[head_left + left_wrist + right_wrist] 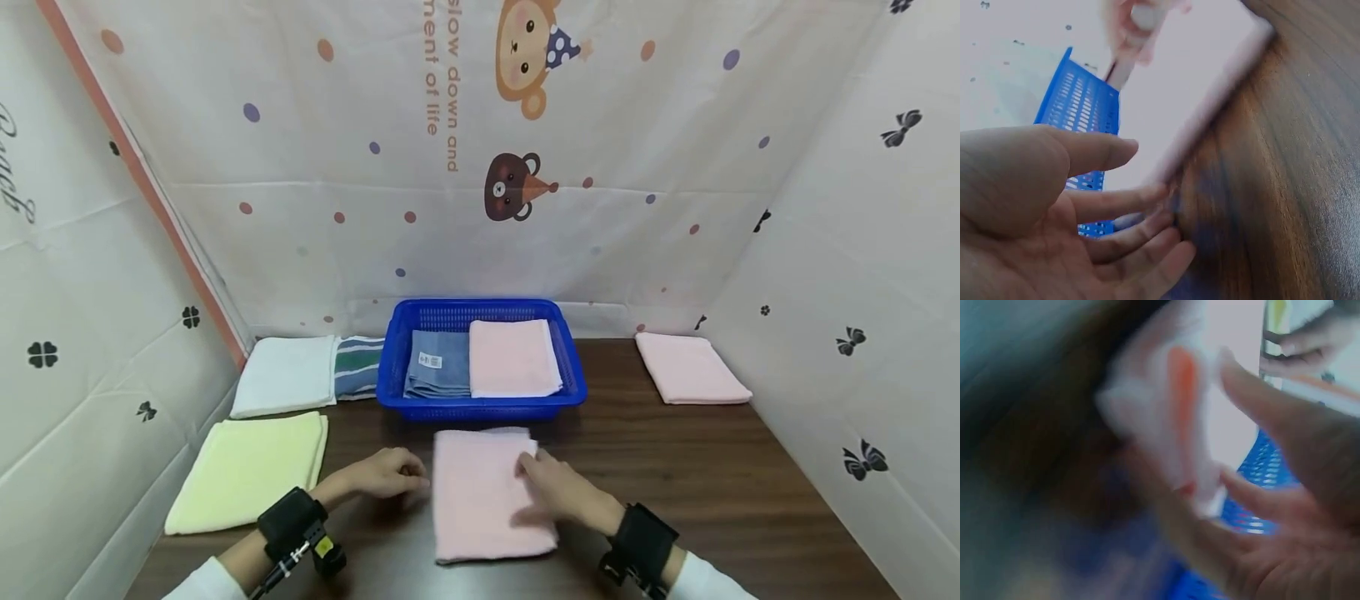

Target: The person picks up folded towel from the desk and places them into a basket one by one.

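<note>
A folded pink towel (483, 500) lies on the wooden table in front of the basket, with a corner of a lower layer showing at its far edge. On its right side, my right hand (558, 487) grips the edge between thumb and fingers; the right wrist view is blurred there. My left hand (382, 473) is just left of the towel, its fingers loosely extended in the left wrist view (1129, 212). Behind the towel stands a blue plastic basket (480, 410), holding a folded blue-grey cloth (442, 383) with a white label and another folded pink towel (513, 358).
To the left lie a folded yellow towel (251, 471), a folded white towel (285, 375) and a striped blue-green cloth (358, 367) touching the basket's side. A further folded pink towel (692, 368) sits at the back right. Printed white sheets (645, 258) wall the table's back and sides.
</note>
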`<state>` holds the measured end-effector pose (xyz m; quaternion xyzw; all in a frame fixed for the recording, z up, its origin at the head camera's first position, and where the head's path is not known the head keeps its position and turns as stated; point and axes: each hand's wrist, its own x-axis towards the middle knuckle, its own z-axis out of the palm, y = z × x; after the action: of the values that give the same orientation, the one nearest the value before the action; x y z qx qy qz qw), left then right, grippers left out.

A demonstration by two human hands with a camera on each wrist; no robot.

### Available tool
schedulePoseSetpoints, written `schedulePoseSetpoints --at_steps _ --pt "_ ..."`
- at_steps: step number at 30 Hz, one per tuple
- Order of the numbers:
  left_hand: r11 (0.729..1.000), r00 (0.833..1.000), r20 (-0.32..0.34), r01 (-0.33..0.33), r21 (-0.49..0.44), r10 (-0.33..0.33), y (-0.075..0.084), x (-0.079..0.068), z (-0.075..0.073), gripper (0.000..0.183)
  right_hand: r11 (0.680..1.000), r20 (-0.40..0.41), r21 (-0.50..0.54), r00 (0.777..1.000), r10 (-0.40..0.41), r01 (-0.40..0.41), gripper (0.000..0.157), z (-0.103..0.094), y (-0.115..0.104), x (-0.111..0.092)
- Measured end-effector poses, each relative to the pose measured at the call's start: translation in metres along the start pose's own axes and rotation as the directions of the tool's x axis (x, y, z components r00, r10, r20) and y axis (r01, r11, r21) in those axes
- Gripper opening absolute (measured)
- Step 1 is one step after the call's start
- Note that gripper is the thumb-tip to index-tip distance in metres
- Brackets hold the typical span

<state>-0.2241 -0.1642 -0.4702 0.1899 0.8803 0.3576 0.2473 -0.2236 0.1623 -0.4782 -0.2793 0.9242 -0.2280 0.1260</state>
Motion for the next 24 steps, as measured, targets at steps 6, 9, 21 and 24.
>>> schedulePoseSetpoints --at_steps 6,9,21,24 --pt "0.987 0.982 -0.103 0.155 -0.047 -0.160 0.004 -0.001 0.008 0.021 0.898 -0.002 0.394 0.976 0.216 -0.198 0.046 0.000 0.009 0.020" --pt "0.966 0.961 -0.135 0.222 -0.135 -0.240 0.005 -0.001 0.014 0.018 0.909 -0.006 0.370 0.977 0.212 -0.195 0.032 0.006 0.010 0.024" --pt "0.857 0.915 -0.178 0.251 -0.451 -0.362 0.008 0.013 0.029 0.033 0.872 0.084 0.381 0.951 0.297 -0.306 0.035 0.005 0.008 0.046" --pt "0.842 0.905 -0.180 0.264 -0.471 -0.385 0.005 0.012 0.029 0.038 0.871 0.095 0.371 0.946 0.308 -0.321 0.040 0.007 0.007 0.050"
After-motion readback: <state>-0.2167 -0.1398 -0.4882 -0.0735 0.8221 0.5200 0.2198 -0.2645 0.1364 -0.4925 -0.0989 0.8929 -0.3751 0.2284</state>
